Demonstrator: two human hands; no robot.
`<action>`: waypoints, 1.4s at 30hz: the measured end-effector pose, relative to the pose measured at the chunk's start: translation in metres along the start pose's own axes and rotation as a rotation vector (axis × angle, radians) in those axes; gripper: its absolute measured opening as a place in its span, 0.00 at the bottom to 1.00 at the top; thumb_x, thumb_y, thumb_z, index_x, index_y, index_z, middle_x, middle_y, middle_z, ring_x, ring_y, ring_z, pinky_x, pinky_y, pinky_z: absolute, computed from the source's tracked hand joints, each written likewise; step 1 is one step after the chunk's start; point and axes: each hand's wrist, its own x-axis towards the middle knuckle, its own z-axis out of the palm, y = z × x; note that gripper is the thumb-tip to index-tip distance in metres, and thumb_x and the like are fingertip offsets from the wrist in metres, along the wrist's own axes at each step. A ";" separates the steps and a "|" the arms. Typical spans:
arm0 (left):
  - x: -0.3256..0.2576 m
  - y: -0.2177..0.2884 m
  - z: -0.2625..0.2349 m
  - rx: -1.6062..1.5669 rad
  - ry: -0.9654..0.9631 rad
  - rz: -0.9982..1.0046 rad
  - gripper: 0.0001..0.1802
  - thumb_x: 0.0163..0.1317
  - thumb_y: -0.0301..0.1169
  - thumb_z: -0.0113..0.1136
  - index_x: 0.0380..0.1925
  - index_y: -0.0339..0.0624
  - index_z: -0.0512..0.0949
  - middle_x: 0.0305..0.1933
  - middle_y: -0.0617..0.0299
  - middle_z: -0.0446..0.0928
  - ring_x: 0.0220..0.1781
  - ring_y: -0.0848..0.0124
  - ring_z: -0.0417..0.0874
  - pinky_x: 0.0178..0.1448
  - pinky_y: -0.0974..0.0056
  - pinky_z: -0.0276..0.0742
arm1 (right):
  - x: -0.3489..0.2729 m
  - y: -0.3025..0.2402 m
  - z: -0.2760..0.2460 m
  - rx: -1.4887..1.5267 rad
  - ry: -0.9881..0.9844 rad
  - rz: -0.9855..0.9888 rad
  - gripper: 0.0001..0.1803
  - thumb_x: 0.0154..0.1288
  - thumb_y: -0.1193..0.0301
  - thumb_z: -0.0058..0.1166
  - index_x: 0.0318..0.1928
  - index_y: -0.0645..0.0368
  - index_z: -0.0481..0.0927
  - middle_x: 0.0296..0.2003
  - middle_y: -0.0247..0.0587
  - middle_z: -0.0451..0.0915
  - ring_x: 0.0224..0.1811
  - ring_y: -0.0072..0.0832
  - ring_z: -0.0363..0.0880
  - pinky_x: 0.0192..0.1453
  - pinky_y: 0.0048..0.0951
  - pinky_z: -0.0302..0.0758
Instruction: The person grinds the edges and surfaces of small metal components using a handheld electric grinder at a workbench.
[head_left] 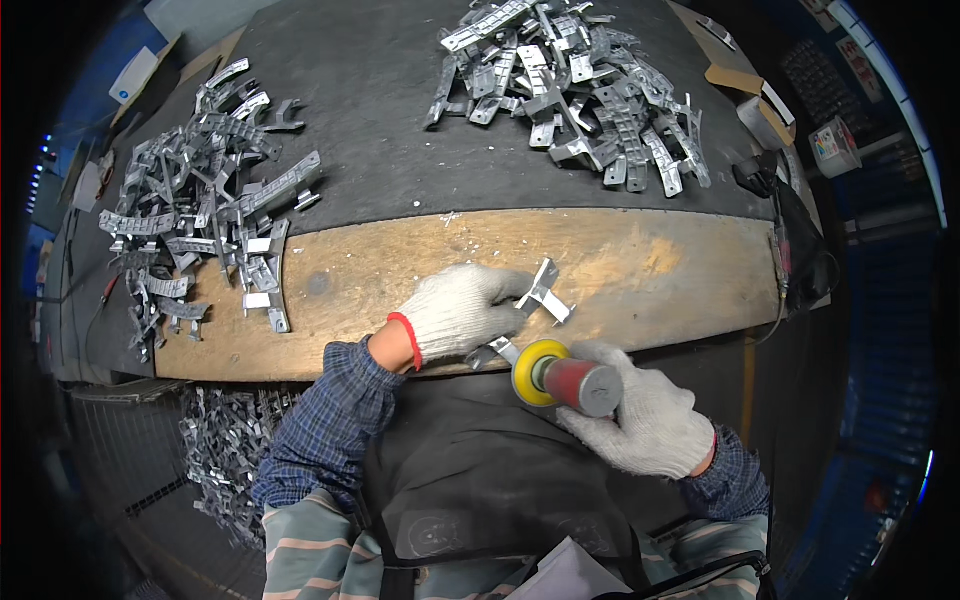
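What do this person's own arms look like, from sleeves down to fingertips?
The left off-white knitted fabric glove has a red cuff edge; the right off-white knitted fabric glove matches, with red edging. Dark blue checked fabric sleeves cover both forearms, the left one gathered near the wrist.

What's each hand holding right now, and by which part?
Left hand: a metal bracket, apparently by its middle, which the fingers hide. Right hand: the yellow-disc tool, by its red body.
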 end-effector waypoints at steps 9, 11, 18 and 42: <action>-0.001 -0.001 0.000 0.037 -0.015 0.003 0.25 0.75 0.43 0.68 0.68 0.48 0.87 0.49 0.50 0.93 0.46 0.56 0.95 0.53 0.55 0.88 | 0.023 -0.011 0.002 -0.109 -0.037 -0.188 0.44 0.78 0.47 0.67 0.77 0.65 0.66 0.37 0.62 0.91 0.37 0.58 0.94 0.43 0.54 0.90; -0.001 0.000 0.001 0.044 -0.022 0.003 0.26 0.75 0.45 0.67 0.69 0.48 0.87 0.49 0.49 0.93 0.46 0.55 0.95 0.52 0.54 0.88 | 0.020 -0.013 -0.001 -0.104 -0.051 -0.170 0.42 0.79 0.48 0.68 0.75 0.66 0.67 0.36 0.61 0.91 0.36 0.58 0.94 0.40 0.53 0.90; -0.002 0.004 -0.001 0.064 -0.028 0.026 0.25 0.76 0.45 0.66 0.68 0.48 0.87 0.45 0.50 0.92 0.44 0.55 0.95 0.50 0.54 0.87 | 0.003 0.005 0.005 -0.081 0.025 -0.176 0.41 0.77 0.50 0.70 0.74 0.65 0.69 0.37 0.62 0.91 0.35 0.57 0.94 0.36 0.51 0.90; -0.002 0.000 0.001 0.023 -0.014 0.015 0.24 0.74 0.42 0.68 0.66 0.48 0.88 0.46 0.52 0.93 0.44 0.58 0.95 0.50 0.56 0.87 | 0.007 -0.015 0.004 -0.138 -0.059 -0.158 0.43 0.79 0.47 0.66 0.75 0.69 0.66 0.31 0.60 0.90 0.31 0.58 0.93 0.35 0.54 0.89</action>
